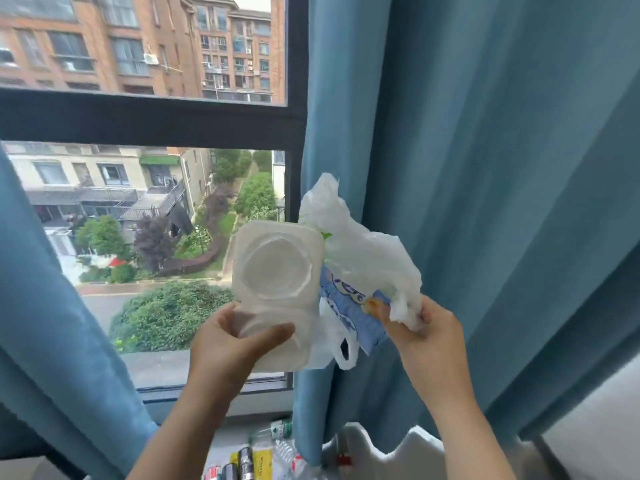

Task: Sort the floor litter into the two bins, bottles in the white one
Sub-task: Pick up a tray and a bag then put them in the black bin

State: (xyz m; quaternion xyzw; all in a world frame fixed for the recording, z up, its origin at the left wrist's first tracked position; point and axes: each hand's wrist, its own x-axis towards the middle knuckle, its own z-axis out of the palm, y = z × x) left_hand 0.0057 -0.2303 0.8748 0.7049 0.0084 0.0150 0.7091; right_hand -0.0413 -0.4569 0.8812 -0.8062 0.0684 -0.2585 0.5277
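Hands apart, raised before the window (138, 202): left hand (228, 341) grips the lower end of a clear plastic tray (277, 265); right hand (426, 327) pinches a white bag (363, 251) and blue wrapper (349, 306) touching the tray's right edge. Below, bottles (277, 434) and cans (244, 460) lie on the floor beside the curtain (485, 168).

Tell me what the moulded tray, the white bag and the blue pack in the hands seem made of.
Moulded tray: thin rigid plastic, milky translucent, faintly glossy; its round formed wells hold shape.
White bag: thin plastic film, crinkled, semi-sheer, with a handle loop.
Blue pack: printed, probably plastic film or coated paper; too blurred to tell.
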